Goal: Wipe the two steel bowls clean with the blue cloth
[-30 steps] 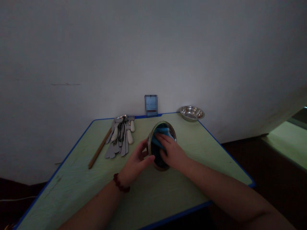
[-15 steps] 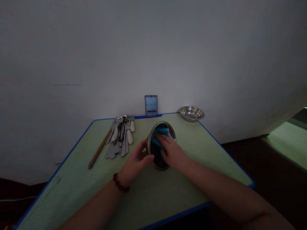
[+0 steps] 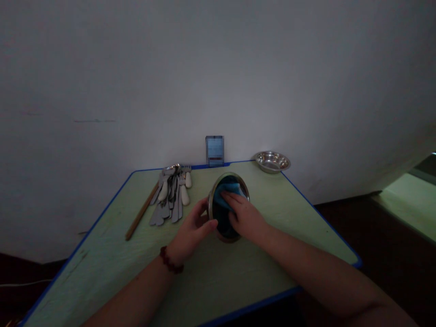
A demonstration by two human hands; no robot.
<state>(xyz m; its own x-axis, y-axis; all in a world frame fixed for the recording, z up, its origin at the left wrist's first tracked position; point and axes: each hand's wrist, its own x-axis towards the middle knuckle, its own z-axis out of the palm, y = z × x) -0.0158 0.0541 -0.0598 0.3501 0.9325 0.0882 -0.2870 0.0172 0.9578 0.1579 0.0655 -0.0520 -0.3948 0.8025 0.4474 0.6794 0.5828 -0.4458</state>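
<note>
A shiny metal bowl (image 3: 227, 235) is tipped on its side over the middle of the table, its opening facing me. My left hand (image 3: 193, 229) grips its left rim, thumb at the front and fingers behind the wall. Inside the bowl, my right hand (image 3: 248, 217) presses a blue cloth (image 3: 227, 190) against the inner wall. The right fingers lie over the cloth, and part of it is hidden beneath them.
A pile of cutlery (image 3: 172, 195) with a wooden stick (image 3: 141, 215) beside it lies on the left of the green table (image 3: 211, 290). Another metal bowl (image 3: 272, 162) stands at the back right corner. A small screen (image 3: 215, 151) leans at the wall.
Almost nothing differs. Both hands, the bowl and the cloth keep nearly the same place, with only a very slight shift.
</note>
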